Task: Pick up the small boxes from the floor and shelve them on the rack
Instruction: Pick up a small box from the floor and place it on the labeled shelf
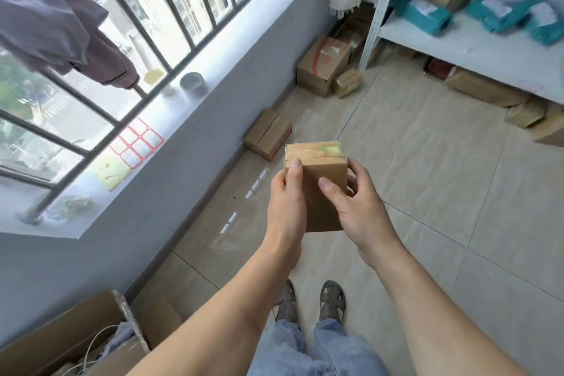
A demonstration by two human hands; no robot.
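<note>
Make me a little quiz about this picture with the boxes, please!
1. True or false: only one hand holds the small box.
2. What colour are the soft parcels on the rack shelf? A red, B teal, C black.
3. Fill in: the box lying by the wall rests on the ____.

Key:
1. False: the left hand and right hand both grip it.
2. B.
3. Floor.

Brown box [317, 180], teal parcels [427, 14]
</note>
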